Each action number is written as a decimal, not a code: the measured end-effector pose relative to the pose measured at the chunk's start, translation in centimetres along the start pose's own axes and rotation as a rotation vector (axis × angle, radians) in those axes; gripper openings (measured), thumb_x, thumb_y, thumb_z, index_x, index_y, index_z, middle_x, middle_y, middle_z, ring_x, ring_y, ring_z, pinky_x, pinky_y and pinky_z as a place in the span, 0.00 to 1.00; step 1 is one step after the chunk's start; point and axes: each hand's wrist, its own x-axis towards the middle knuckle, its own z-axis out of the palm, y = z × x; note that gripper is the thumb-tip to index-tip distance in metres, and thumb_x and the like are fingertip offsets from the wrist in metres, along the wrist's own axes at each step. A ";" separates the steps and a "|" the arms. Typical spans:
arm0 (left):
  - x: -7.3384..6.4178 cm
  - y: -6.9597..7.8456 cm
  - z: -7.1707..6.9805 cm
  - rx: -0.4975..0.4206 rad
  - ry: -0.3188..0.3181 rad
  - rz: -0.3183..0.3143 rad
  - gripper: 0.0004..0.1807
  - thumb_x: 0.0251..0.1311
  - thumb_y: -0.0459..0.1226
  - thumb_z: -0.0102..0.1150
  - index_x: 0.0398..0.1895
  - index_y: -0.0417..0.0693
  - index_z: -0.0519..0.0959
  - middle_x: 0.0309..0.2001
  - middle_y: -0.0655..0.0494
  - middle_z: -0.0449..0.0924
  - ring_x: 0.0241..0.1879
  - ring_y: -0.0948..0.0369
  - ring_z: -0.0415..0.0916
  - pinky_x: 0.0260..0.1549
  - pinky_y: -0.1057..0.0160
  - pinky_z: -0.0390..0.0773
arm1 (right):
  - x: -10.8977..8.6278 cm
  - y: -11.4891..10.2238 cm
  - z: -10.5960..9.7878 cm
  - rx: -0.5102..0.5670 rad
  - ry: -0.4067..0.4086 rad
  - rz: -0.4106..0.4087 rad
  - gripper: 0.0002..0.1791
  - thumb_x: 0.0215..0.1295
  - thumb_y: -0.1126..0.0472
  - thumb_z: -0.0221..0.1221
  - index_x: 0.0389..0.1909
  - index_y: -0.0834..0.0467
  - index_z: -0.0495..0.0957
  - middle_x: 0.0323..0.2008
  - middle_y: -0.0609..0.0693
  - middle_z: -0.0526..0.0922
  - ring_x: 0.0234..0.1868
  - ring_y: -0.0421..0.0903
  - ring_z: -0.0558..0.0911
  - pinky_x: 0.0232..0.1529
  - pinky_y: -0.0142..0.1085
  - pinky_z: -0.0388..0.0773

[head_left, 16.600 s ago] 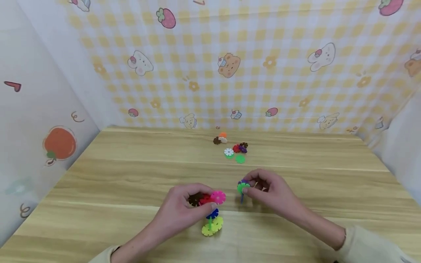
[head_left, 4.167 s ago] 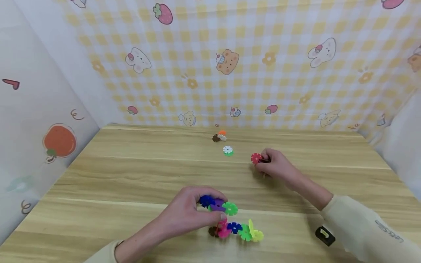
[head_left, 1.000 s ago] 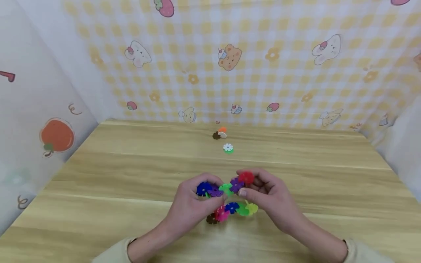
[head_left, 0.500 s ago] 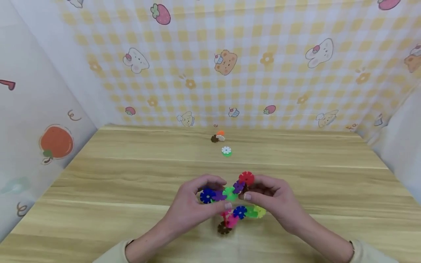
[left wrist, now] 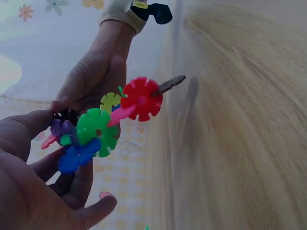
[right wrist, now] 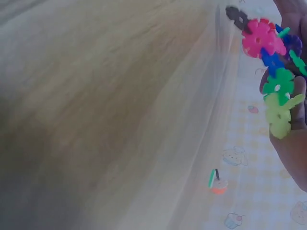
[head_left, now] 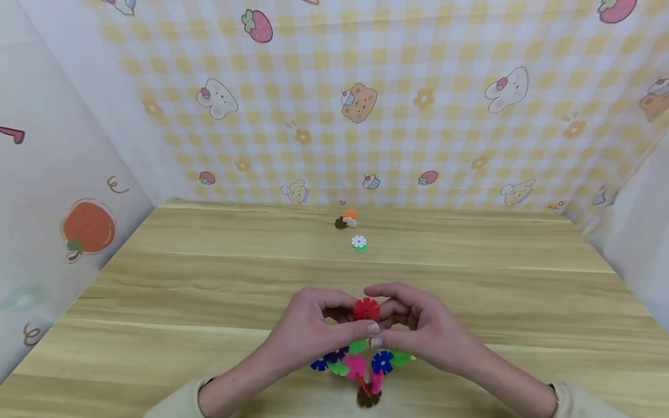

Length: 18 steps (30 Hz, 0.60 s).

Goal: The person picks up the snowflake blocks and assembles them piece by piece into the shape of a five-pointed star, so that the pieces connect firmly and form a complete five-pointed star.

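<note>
My left hand (head_left: pixel 316 331) pinches a red notched plastic snowflake disc (head_left: pixel 366 309) between thumb and fingers. The right hand (head_left: pixel 431 334) meets it from the other side, fingers bent and thumb tip close below the disc, gripping the same piece. From there hangs a chain of interlocked snowflake discs. In the head view its blue disc (head_left: pixel 382 361), pink disc (head_left: pixel 356 367) and brown disc (head_left: pixel 369 396) show below the hands. The left wrist view has a green disc (left wrist: pixel 97 132) and another red disc (left wrist: pixel 142 98); yellow discs (right wrist: pixel 278 117) end the chain in the right wrist view.
Farther back on the wooden table (head_left: pixel 209 278) lie loose discs: a white one (head_left: pixel 359 241) overlapping a green one (head_left: pixel 360 248), and behind them a brown one (head_left: pixel 341 223), a pale one (head_left: pixel 350 222) and an orange one (head_left: pixel 349 214). A checked cloth (head_left: pixel 449 133) covers the back wall.
Earlier, the right hand picked red, purple and brown discs off the table. In the last half second the red disc has swung left between the hands, and the chain has turned lower beneath them.
</note>
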 end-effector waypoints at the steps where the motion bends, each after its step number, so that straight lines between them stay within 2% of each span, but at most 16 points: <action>1: -0.1 0.0 -0.1 -0.013 -0.009 -0.014 0.08 0.60 0.48 0.73 0.40 0.59 0.90 0.33 0.63 0.89 0.34 0.60 0.84 0.35 0.63 0.84 | 0.1 0.0 0.0 -0.001 -0.007 -0.003 0.29 0.69 0.66 0.64 0.68 0.68 0.69 0.47 0.55 0.88 0.47 0.47 0.88 0.50 0.35 0.84; 5: -0.2 0.1 -0.8 -0.062 -0.017 -0.043 0.10 0.62 0.46 0.72 0.41 0.54 0.90 0.35 0.58 0.89 0.33 0.58 0.85 0.35 0.63 0.85 | 0.6 -0.2 -0.1 0.028 -0.028 -0.014 0.32 0.71 0.67 0.62 0.72 0.70 0.63 0.50 0.60 0.87 0.49 0.48 0.88 0.53 0.38 0.84; 7: -0.3 0.0 -1.2 -0.077 0.003 -0.051 0.10 0.62 0.45 0.72 0.42 0.51 0.90 0.36 0.55 0.89 0.33 0.57 0.85 0.35 0.63 0.85 | 1.0 -0.2 -0.7 0.033 0.015 0.034 0.32 0.74 0.64 0.60 0.74 0.68 0.61 0.53 0.63 0.85 0.51 0.50 0.87 0.54 0.39 0.83; 8: -0.4 0.0 -1.3 -0.082 0.018 -0.055 0.11 0.62 0.45 0.72 0.43 0.50 0.89 0.36 0.54 0.89 0.33 0.56 0.85 0.34 0.63 0.85 | 1.2 -0.1 -1.2 0.022 0.062 0.075 0.32 0.75 0.62 0.58 0.74 0.67 0.61 0.54 0.65 0.84 0.51 0.51 0.87 0.55 0.39 0.83; 10: -0.6 0.0 -1.7 -0.097 0.046 -0.066 0.12 0.61 0.43 0.72 0.44 0.47 0.89 0.37 0.52 0.89 0.34 0.53 0.85 0.31 0.64 0.84 | 1.6 0.5 -2.2 -0.068 0.181 0.168 0.32 0.77 0.57 0.57 0.74 0.66 0.61 0.56 0.65 0.84 0.51 0.52 0.87 0.51 0.38 0.84; 13: -0.9 -0.1 -2.3 -0.116 0.069 -0.081 0.14 0.61 0.42 0.72 0.45 0.45 0.88 0.38 0.51 0.89 0.36 0.49 0.86 0.30 0.64 0.83 | 2.1 2.0 -4.0 -0.292 0.314 0.297 0.34 0.74 0.54 0.61 0.73 0.67 0.63 0.55 0.62 0.84 0.51 0.51 0.85 0.48 0.36 0.83; 16: -1.2 -0.1 -2.7 -0.116 0.070 -0.074 0.14 0.61 0.41 0.72 0.46 0.44 0.87 0.39 0.50 0.90 0.38 0.47 0.86 0.31 0.64 0.83 | 2.9 3.5 -5.1 -0.510 0.324 0.353 0.41 0.67 0.56 0.68 0.72 0.71 0.61 0.51 0.59 0.85 0.49 0.51 0.82 0.46 0.39 0.81; 18: -1.4 -0.1 -2.8 -0.104 0.073 -0.066 0.14 0.62 0.42 0.72 0.47 0.44 0.86 0.40 0.51 0.89 0.38 0.48 0.86 0.33 0.64 0.84 | 3.9 4.0 -5.4 -0.574 0.299 0.377 0.45 0.63 0.57 0.71 0.73 0.71 0.59 0.48 0.58 0.84 0.47 0.51 0.81 0.49 0.42 0.80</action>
